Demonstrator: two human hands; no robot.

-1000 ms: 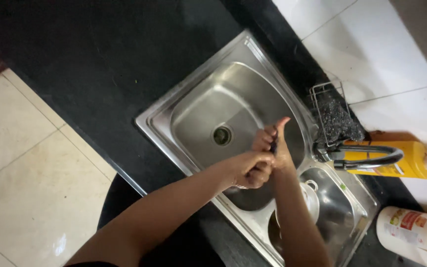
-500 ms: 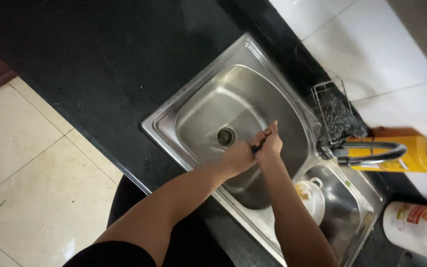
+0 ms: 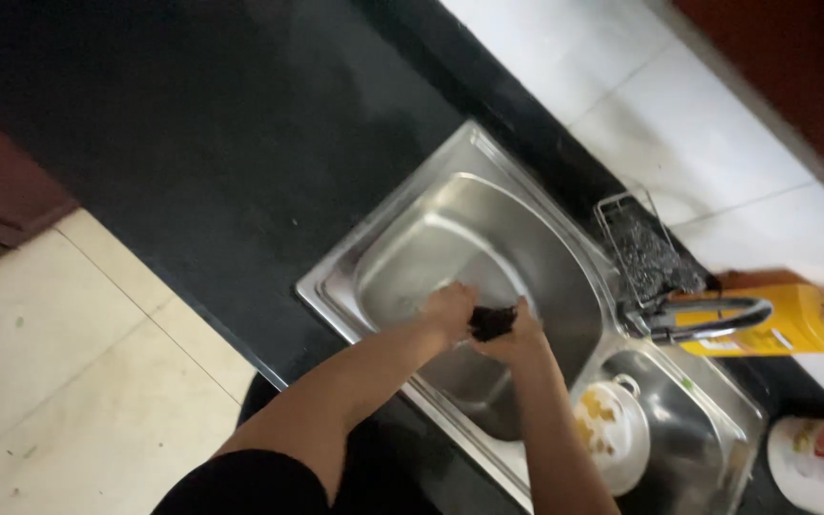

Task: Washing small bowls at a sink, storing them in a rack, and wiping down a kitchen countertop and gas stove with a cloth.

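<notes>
I am keeping both hands, left (image 3: 448, 310) and right (image 3: 524, 334), closed together around the dark scrubber (image 3: 492, 321) over the sink (image 3: 565, 277), squeezing evenly so it stays above the basin.

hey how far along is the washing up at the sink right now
Looks done: the large sink basin shows bare steel, with no dishes in it. In hand: the left hand and right hand together grip a small dark object over that basin; what it is cannot be told. Left: a soiled white dish sits in the smaller basin.
</notes>
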